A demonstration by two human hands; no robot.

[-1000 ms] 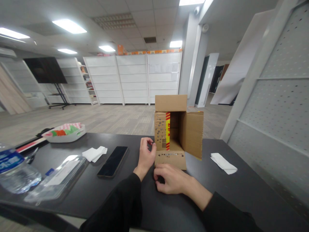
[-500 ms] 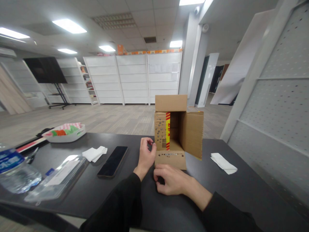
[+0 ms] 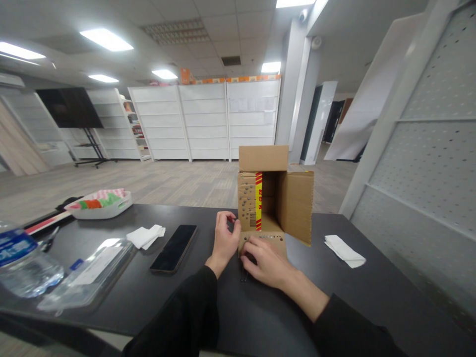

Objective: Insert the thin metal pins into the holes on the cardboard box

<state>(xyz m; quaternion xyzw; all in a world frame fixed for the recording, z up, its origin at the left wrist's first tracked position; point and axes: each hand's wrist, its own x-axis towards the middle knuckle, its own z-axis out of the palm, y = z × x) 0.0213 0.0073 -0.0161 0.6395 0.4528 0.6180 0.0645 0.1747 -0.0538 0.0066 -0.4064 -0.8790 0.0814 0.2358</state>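
Standing shelves [image 3: 204, 124]: a white row ran across the back of the room, well beyond my work.
Dark table [image 3: 372, 292]: it spread before me, and my black sleeves [image 3: 178, 312] reached over it.
Cardboard box [image 3: 275, 203]: it sat straight ahead, toward the far edge, its mouth facing me; the upper flap [image 3: 263, 158] stood up, the right flap [image 3: 300, 206] swung outward, the left flap [image 3: 246, 218] covered part of the opening, and the lower flap [image 3: 280, 243] lay toward me.
White tray [image 3: 102, 212]: it held colourful cloth-like material at the far left.
Clear case [image 3: 98, 270]: it lay flat beside the water bottle [image 3: 22, 258].
Left hand [image 3: 226, 238]: I had it curled just beside the box's left edge; whether it pinched anything, I could not tell.
Right hand [image 3: 266, 260]: I had it bent over the lower flap, fingers curled under; what they grasped, if anything, was hidden.
Phone [image 3: 174, 249]: it lay screen-up left of my left hand.
Folded white papers [image 3: 145, 237]: some lay beyond the phone, another right of the box.
Round studs [image 3: 245, 201]: they dotted the left flap, and more lined the lower one.
Thin dark pieces [image 3: 244, 275]: they showed just below my right thumb, too small to identify.
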